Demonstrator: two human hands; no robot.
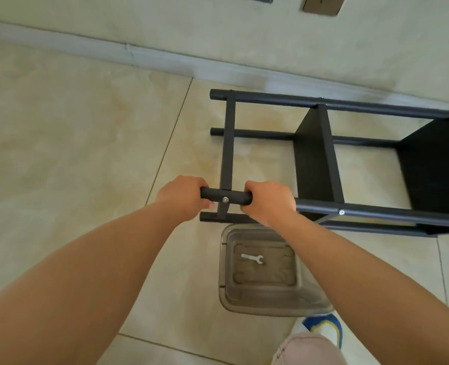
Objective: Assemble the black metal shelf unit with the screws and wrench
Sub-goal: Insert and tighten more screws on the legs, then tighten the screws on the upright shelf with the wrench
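Beige floor tiles point(73, 133) run up to a pale skirting board and wall, and the black metal shelf unit point(320, 159) lies on its side on them, well out from the wall. From the head view, its four round posts run left to right, two dark panels stand between them, and a flat cross brace joins the post ends at the left.

The left hand point(183, 197) is curled round the very end of the nearest upper post point(226, 196); the right hand point(269, 201) grips the same post just beside the brace. Between the hands a silver screw point(225, 199) sits in the post. A second screw point(341, 212) shows further along to the right.

Just below the unit, a clear plastic bin point(262, 270) stands on the floor with the wrench point(252, 258) lying in its bottom.

Judging from this grip, the unit is about to be lifted or turned. Both hands hold one end only, so the far, panel-heavy end could drag on the tile or swing. If any screw is only finger-tight, the brace may twist out of line. The lower post could also knock the bin, which is close underneath, and the shoe point(323, 329) nearby is in the way of a dropped frame.
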